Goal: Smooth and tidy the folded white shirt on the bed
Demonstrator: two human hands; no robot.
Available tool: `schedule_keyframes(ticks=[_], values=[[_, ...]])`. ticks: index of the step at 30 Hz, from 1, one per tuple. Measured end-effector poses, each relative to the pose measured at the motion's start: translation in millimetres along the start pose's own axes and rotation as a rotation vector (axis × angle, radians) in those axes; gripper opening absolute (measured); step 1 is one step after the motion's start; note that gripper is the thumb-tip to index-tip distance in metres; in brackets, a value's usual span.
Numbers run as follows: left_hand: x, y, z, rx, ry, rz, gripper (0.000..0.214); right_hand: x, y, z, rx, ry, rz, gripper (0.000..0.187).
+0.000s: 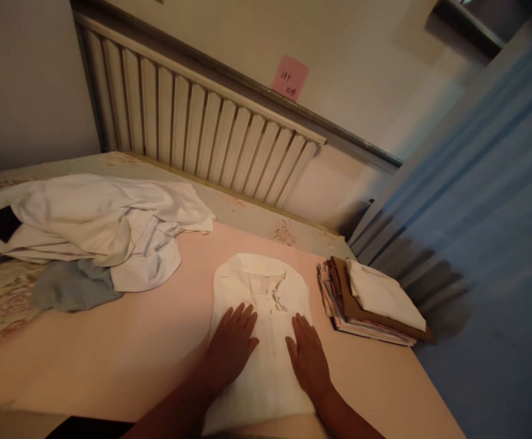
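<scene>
1. Head view, centre: a white folded cloth garment (pixel 272 366) lies flat on a smooth pink sheet (pixel 156 341), its rounded end toward 12 o'clock, with gathered creases near that end.
2. Left hand (pixel 230 349): palm down on the garment at its 9 o'clock side; grip wide, fingers extended, nothing grasped.
3. Right hand (pixel 309 356): palm down at the garment's 3 o'clock side; grip wide, fingers extended, nothing grasped.
4. From the garment, at 10 o'clock: a loose heap of white cloth (pixel 96 213) above a crumpled grey-blue cloth (pixel 74 288).
5. Between 2 and 3 o'clock: a neat stack of folded brown, white and multicoloured fabrics (pixel 370 314).
6. At 11 o'clock: a cream ribbed radiator (pixel 197 125).
</scene>
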State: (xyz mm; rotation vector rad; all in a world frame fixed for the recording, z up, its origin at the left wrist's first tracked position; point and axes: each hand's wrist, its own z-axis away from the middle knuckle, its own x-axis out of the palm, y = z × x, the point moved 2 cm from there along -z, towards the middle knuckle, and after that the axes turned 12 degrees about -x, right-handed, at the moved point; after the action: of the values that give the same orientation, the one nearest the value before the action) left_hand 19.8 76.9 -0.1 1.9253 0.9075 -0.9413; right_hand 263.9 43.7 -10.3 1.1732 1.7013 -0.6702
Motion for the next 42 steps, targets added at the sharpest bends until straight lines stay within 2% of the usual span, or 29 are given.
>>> schedule_keyframes(ticks=[7, 16, 24, 42], values=[[-1.8, 1, 0, 0.0, 0.001, -0.023, 0.044, 4, 2, 1, -0.015, 0.017, 0.008, 0.051], [-2.2, 1, 0, -0.004, -0.006, -0.006, 0.043, 4, 5, -5, -0.069, -0.051, 0.018, 0.054], [-1.6, 0, 0, -0.001, -0.023, -0.017, 0.044, 1, 5, -8, -0.035, -0.012, 0.006, 0.047], [-3.1, 2, -1, -0.022, -0.057, -0.012, 0.046, 1, 6, -10, 0.018, -0.056, 0.003, 0.047]])
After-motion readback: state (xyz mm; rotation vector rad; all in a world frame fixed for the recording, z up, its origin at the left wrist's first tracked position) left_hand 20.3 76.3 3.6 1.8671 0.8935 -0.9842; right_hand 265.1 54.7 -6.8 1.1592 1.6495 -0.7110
